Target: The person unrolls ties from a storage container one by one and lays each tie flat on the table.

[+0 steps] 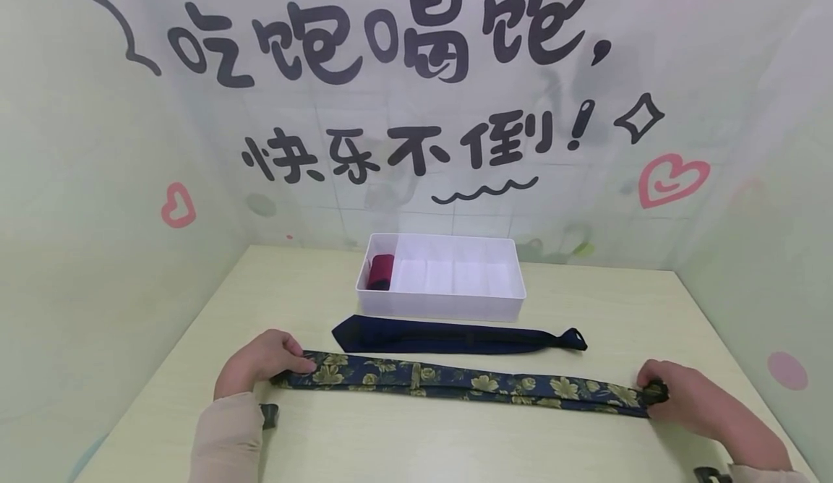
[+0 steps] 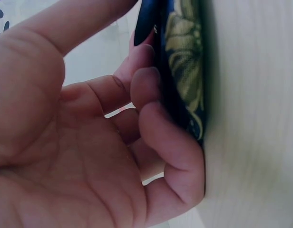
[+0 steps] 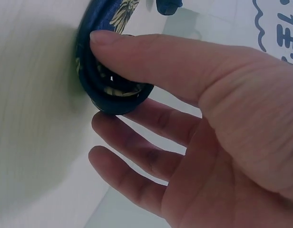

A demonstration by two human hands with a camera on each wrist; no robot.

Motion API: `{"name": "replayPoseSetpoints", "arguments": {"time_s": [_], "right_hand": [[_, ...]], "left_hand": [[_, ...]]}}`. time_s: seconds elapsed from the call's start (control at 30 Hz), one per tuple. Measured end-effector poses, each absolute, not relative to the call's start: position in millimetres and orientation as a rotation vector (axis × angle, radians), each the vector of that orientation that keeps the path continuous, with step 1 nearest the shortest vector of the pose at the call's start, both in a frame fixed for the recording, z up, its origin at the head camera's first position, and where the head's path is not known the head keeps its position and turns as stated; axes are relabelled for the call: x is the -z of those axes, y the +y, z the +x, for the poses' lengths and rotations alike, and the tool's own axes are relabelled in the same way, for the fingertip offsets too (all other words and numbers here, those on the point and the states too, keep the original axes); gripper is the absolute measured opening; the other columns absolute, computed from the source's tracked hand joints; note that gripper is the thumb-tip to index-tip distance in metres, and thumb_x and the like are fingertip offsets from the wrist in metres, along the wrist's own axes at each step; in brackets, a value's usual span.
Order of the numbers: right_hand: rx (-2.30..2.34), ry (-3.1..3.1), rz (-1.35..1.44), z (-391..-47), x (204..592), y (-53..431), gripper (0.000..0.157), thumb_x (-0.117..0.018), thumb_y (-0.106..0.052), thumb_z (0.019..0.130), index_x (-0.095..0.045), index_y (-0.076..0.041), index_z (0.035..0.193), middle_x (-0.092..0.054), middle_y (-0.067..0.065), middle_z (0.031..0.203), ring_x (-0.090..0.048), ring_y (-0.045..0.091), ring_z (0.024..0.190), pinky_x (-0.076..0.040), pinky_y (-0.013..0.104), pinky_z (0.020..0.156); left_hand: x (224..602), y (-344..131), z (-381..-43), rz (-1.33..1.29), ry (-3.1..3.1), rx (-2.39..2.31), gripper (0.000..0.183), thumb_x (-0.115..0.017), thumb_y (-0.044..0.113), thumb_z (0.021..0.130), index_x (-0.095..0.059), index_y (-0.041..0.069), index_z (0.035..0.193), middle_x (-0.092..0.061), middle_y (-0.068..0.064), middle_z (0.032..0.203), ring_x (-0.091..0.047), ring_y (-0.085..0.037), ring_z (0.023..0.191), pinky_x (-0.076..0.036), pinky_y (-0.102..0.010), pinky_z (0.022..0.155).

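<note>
A navy necktie with yellow-green flowers [image 1: 484, 382] lies stretched sideways across the table, folded lengthwise. My left hand [image 1: 270, 360] grips its left end, thumb on top; in the left wrist view the curled fingers [image 2: 168, 137] tuck under the floral cloth [image 2: 184, 57]. At the other end my right hand [image 1: 690, 396] pinches the tie where it bends into a loop [image 3: 120, 97], with the thumb laid across that loop in the right wrist view. Just behind the floral tie is a plain dark navy necktie [image 1: 416, 335], its pointed end left and its small knotted loop right.
Behind the ties stands a white divided box [image 1: 442, 306]. Its leftmost compartment holds a dark red rolled piece of cloth [image 1: 381, 272]. A printed curtain [image 1: 403, 215] with large black characters rises behind the pale wooden table [image 1: 416, 447].
</note>
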State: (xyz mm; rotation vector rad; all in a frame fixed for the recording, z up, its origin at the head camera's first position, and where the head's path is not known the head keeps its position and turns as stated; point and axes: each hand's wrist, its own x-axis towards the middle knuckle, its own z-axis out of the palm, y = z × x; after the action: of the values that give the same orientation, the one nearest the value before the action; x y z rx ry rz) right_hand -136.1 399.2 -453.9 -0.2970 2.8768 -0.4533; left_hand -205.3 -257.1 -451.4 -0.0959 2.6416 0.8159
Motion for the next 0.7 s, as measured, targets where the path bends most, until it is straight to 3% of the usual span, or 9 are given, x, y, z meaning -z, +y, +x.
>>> {"name": "replayPoseSetpoints", "arguments": {"time_s": [0.2, 0.43, 0.53, 0.7], "right_hand": [[0.471, 2.891, -0.273, -134.7, 453.5, 406.1, 0.037, -0.086, -0.004, 0.072, -0.059, -0.01, 0.096, -0.07, 0.005, 0.1, -0.059, 0.016, 0.087, -0.047, 0.03, 0.069], [0.468, 2.803, -0.238, -132.1, 451.3, 413.2, 0.036, -0.08, -0.004, 0.08, -0.069, -0.009, 0.114, -0.07, 0.016, 0.113, -0.064, 0.026, 0.095, -0.05, 0.037, 0.074], [0.487, 2.792, -0.206, -130.3, 451.1, 414.3, 0.03, -0.08, -0.008, 0.082, -0.071, -0.008, 0.111, -0.069, 0.013, 0.11, -0.062, 0.023, 0.093, -0.049, 0.035, 0.074], [0.535, 2.819, -0.172, -128.2, 452.1, 414.0, 0.023, -0.079, -0.031, 0.087, -0.068, -0.015, 0.1, -0.068, 0.002, 0.101, -0.051, 0.007, 0.08, -0.042, 0.026, 0.067]], "left_hand": [[451.1, -256.9, -205.0, -0.093, 2.646, -0.821, 0.041, -0.085, 0.037, 0.08, -0.066, 0.006, 0.099, -0.066, -0.008, 0.099, -0.058, -0.022, 0.086, -0.048, -0.036, 0.074], [450.0, -253.8, -205.7, -0.084, 2.648, -0.823, 0.04, -0.085, 0.035, 0.081, -0.066, 0.005, 0.098, -0.066, -0.008, 0.098, -0.058, -0.022, 0.086, -0.048, -0.036, 0.073], [449.1, -252.9, -205.9, -0.079, 2.647, -0.824, 0.04, -0.085, 0.035, 0.081, -0.066, 0.005, 0.098, -0.066, -0.008, 0.098, -0.058, -0.022, 0.086, -0.048, -0.035, 0.073], [448.5, -254.0, -204.4, -0.083, 2.644, -0.814, 0.041, -0.085, 0.036, 0.081, -0.066, 0.005, 0.098, -0.065, -0.008, 0.098, -0.057, -0.022, 0.084, -0.046, -0.034, 0.071]]}}
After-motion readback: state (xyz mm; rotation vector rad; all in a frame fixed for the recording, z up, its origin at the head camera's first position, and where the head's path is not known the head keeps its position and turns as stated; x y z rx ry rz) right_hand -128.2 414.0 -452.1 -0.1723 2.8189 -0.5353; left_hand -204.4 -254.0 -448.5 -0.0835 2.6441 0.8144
